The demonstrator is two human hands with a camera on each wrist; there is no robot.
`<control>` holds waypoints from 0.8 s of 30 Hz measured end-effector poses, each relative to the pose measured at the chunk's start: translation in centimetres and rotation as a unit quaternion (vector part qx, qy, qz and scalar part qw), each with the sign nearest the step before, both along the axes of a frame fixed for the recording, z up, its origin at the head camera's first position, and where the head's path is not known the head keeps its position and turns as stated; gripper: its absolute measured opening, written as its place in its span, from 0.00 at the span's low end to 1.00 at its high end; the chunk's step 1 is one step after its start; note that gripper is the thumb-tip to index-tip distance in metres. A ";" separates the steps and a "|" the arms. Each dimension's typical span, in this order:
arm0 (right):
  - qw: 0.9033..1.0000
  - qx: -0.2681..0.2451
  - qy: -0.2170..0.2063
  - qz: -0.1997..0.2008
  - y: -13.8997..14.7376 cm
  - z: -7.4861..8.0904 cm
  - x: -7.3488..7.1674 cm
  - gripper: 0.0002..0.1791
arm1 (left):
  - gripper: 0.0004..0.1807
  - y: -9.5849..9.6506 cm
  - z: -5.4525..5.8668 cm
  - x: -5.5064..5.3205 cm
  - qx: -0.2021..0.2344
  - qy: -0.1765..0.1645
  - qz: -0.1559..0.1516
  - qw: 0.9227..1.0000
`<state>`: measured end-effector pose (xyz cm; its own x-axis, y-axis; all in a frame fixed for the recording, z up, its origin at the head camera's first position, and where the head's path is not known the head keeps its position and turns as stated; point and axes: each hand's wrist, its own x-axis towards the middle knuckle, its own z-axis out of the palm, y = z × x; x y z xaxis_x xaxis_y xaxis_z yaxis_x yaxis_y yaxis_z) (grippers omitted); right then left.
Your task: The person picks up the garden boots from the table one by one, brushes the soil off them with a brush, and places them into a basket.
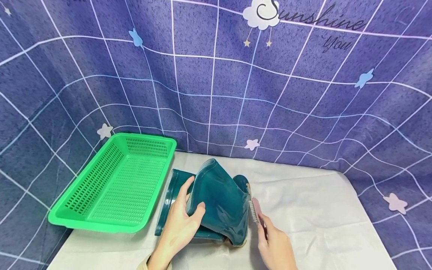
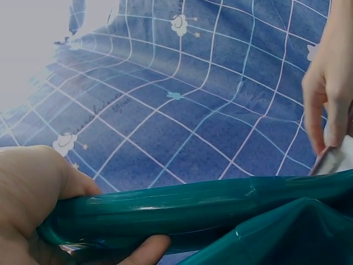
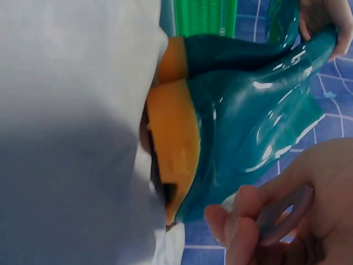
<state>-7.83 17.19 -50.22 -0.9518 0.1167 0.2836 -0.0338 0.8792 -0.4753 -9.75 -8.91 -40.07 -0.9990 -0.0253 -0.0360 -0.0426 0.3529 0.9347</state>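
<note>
Along the left edge of the table (image 1: 324, 210) sits a green basket (image 1: 101, 226); rightward, a teal boot (image 1: 217, 198) lies over a second boot (image 1: 180, 179), shaft running left to right, toe (image 1: 240, 181) apparently toward the far edge. Likely soft and slippery, it's best held by the cuff (image 1: 201, 180), which the left hand (image 1: 180, 221) grips; the right hand (image 1: 276, 243) pinches a brush (image 1: 257, 208)

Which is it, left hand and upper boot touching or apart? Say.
Touching: left wrist view shows the left hand gripping the upper boot by its edge.
</note>
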 end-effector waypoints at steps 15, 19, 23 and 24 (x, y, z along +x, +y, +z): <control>0.993 -0.013 0.098 0.063 0.2 1.3 -0.7 0.21 | 0.40 0.1 -0.2 0.0 0.010 0.012 -0.003 1.000; 0.982 0.007 0.127 0.142 -1.0 1.0 -0.3 0.23 | 0.40 0.2 -0.1 0.0 0.008 0.018 -0.005 1.000; 0.975 0.028 0.136 0.175 -1.7 0.5 0.1 0.25 | 0.40 0.2 0.0 0.0 0.004 0.023 -0.005 1.000; 0.974 0.032 0.136 0.176 -1.9 0.5 0.2 0.25 | 0.40 0.2 0.0 0.0 0.001 0.025 -0.004 1.000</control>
